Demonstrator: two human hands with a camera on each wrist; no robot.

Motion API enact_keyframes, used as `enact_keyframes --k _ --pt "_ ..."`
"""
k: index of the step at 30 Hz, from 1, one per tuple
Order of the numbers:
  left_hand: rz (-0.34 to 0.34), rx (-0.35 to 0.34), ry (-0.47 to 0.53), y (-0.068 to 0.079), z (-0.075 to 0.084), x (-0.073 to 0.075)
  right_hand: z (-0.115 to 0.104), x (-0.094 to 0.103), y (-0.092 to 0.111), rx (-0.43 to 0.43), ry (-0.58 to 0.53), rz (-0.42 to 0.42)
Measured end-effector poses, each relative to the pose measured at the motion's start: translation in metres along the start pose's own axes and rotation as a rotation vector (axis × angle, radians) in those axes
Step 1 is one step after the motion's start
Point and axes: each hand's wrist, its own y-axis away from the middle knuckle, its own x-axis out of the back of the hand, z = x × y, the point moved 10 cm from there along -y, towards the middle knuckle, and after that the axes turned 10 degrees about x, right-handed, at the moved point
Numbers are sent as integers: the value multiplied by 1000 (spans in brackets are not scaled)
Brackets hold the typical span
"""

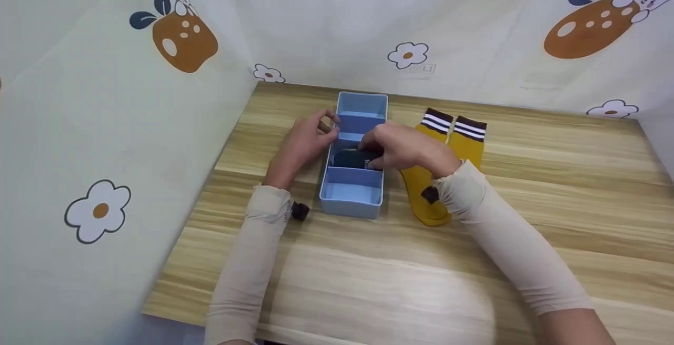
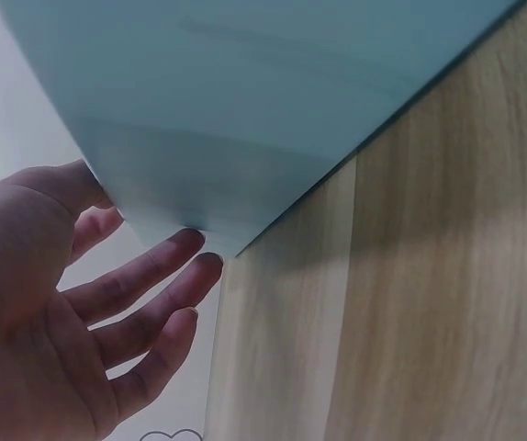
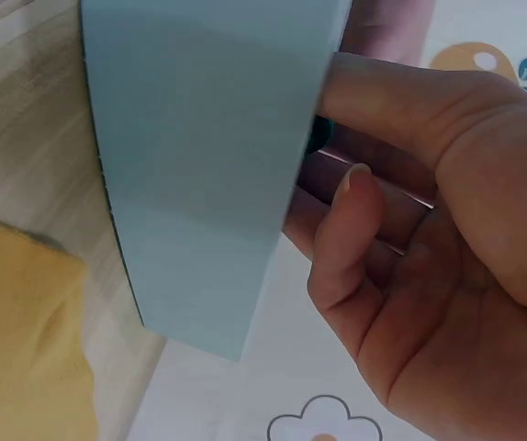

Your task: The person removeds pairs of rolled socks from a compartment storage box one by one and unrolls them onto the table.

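Observation:
A long light-blue divided box (image 1: 351, 208) stands on the table, split crosswise into several compartments. In the second compartment from the near end lies a dark folded cloth bundle (image 1: 348, 158) with small white lettering; its exact kind is unclear. My right hand (image 1: 397, 145) reaches over the box's right wall and pinches the bundle's right end. In the right wrist view only a dark green bit of the bundle (image 3: 319, 135) shows past the rim. My left hand (image 1: 308, 139) holds the left wall, fingertips (image 2: 188, 241) against its outer face and thumb at the rim.
A pair of yellow socks (image 1: 466, 147) with dark, white-striped cuffs lies flat right of the box, partly under my right forearm. Patterned wall sheeting (image 1: 337, 34) borders the wooden table (image 1: 379, 271) at the back and left.

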Motion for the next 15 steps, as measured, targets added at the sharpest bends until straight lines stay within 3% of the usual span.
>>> enact_keyframes --k 15 --pt "-11 21 33 -4 -3 -1 7 21 19 59 -144 141"
